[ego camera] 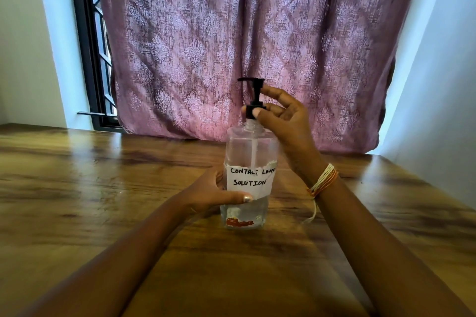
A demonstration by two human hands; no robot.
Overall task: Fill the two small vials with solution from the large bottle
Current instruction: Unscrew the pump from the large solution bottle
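A large clear bottle (248,152) stands upright on the wooden table (103,188), with a white paper label reading "CONTACT LENS SOLUTION" and clear liquid in its lower part. A black pump top (253,96) sits at its neck, the collar raised a little above the neck's threads. My left hand (213,192) wraps the bottle's lower left side, thumb across the front. My right hand (280,116) pinches the pump's black collar with thumb and fingers. No small vials are in view.
A mauve patterned curtain (244,41) hangs behind the table's far edge. A dark window frame (87,59) shows at the left, pale walls on both sides. Threads are tied round my right wrist (323,180).
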